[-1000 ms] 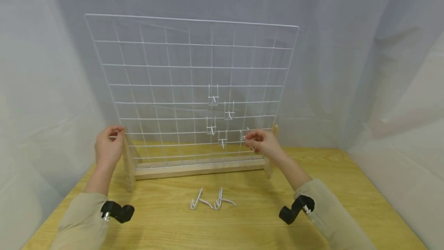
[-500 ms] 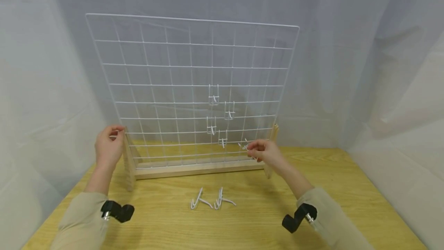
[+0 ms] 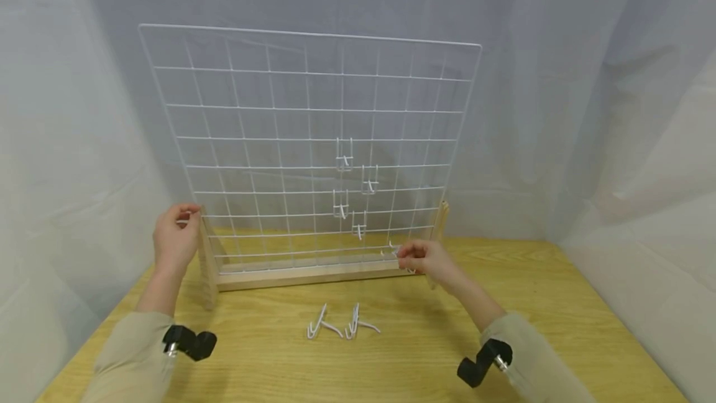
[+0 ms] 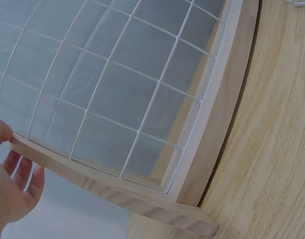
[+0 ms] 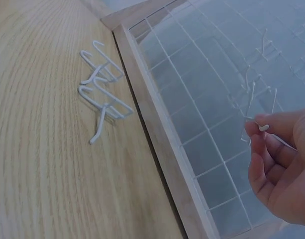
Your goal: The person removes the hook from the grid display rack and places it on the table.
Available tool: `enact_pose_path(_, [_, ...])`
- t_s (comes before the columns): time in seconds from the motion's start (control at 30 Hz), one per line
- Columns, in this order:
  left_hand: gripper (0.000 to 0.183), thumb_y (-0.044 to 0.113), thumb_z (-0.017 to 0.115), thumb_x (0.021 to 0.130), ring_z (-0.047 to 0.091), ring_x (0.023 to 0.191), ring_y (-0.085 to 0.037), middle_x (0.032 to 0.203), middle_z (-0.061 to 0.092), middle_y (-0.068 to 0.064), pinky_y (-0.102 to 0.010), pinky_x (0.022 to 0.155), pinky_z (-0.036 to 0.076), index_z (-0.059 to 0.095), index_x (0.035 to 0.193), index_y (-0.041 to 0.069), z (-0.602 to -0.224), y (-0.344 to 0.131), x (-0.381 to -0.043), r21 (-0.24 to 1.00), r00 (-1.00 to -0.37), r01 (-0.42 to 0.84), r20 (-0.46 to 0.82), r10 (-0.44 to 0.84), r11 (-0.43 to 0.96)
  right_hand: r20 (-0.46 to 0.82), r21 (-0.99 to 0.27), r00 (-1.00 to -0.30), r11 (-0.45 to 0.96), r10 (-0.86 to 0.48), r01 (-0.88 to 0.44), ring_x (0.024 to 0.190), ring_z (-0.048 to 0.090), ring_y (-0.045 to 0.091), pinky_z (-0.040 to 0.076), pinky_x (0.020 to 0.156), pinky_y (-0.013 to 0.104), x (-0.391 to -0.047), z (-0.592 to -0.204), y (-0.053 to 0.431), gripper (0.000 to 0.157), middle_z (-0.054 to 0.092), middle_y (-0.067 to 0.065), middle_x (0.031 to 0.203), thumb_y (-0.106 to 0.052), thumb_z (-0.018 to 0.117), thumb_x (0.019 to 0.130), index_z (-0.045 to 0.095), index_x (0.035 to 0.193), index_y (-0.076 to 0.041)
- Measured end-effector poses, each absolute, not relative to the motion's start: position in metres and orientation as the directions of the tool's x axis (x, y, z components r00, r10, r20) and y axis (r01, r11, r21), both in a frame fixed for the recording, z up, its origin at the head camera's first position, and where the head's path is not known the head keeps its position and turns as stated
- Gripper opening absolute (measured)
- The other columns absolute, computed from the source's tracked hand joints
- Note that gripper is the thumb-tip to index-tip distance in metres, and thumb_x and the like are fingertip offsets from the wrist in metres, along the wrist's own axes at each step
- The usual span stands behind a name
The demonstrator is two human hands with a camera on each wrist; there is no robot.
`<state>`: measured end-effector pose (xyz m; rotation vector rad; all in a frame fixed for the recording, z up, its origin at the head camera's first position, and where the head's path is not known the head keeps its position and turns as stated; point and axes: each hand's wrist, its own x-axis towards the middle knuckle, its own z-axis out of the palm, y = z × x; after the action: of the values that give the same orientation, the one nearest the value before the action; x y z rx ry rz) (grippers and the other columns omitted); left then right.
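Note:
A white wire grid panel (image 3: pixel 310 34) stands upright in a wooden stand (image 3: pixel 313 278). My left hand (image 3: pixel 176 235) grips the upper end of the stand's left side post (image 4: pixel 87 184), thumb on one side and fingers on the other. Before the lower right of the grid, my right hand (image 3: pixel 427 260) pinches a white wire hook (image 5: pixel 264 128) between thumb and fingers. Its two prongs point up toward the grid; whether they touch the wires I cannot tell. Several similar hooks hang on the grid, among them an upper hook (image 3: pixel 344 162) and a lower hook (image 3: pixel 359 229).
Two loose wire hooks, a left one (image 3: pixel 323 322) and a right one (image 3: pixel 358 322), lie on the wood-grain table (image 3: pixel 268 353) in front of the stand. Pale sheeting (image 3: pixel 559 142) surrounds the table at the back and sides.
My right hand has moved down along the grid's right part with the hook, from the level of the lower hanging hooks to near the base. The left hand has stayed put.

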<state>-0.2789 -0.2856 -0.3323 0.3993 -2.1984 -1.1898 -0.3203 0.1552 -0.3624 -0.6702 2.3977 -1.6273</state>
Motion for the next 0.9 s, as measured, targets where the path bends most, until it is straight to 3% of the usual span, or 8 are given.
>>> enact_pose_path(0.3, [0.03,0.018,0.043,0.096,0.045,0.087,-0.018,0.108,0.049,-0.016,-0.027,0.069,0.038,0.057,0.114,-0.002,-0.332,-0.285,-0.278,0.834,-0.772,0.029,0.369,-0.517,0.552,0.086,-0.891,-0.877,0.358,-0.473,-0.281,0.066,0.052,0.019,0.044,0.056,0.026,-0.316,-0.377,0.163,0.017,0.062,0.007,0.077,-0.005,0.065,0.084,0.062,0.096,0.006])
enact_pose_path(0.53, [0.03,0.018,0.043,0.096,0.046,0.088,-0.02,0.108,0.049,-0.017,-0.027,0.069,0.038,0.057,0.113,-0.002,-0.332,-0.285,-0.278,0.83,-0.771,0.03,0.374,-0.515,0.558,0.09,-0.886,-0.861,0.355,-0.501,-0.299,0.064,0.051,0.012,0.043,0.056,0.025,-0.314,-0.387,0.165,0.02,0.063,0.003,0.076,-0.004,0.066,0.082,0.062,0.095,0.01])
enact_pose_path(0.9, [0.031,0.019,0.043,0.096,0.045,0.088,-0.017,0.109,0.048,-0.015,-0.026,0.069,0.038,0.057,0.115,-0.001,-0.331,-0.284,-0.277,0.84,-0.777,0.02,0.354,-0.521,0.542,0.094,-0.873,-0.822,0.35,-0.562,-0.339,0.064,0.052,0.011,0.045,0.055,0.024,-0.31,-0.394,0.165,0.015,0.064,0.014,0.077,0.003,0.063,0.083,0.062,0.094,0.013])
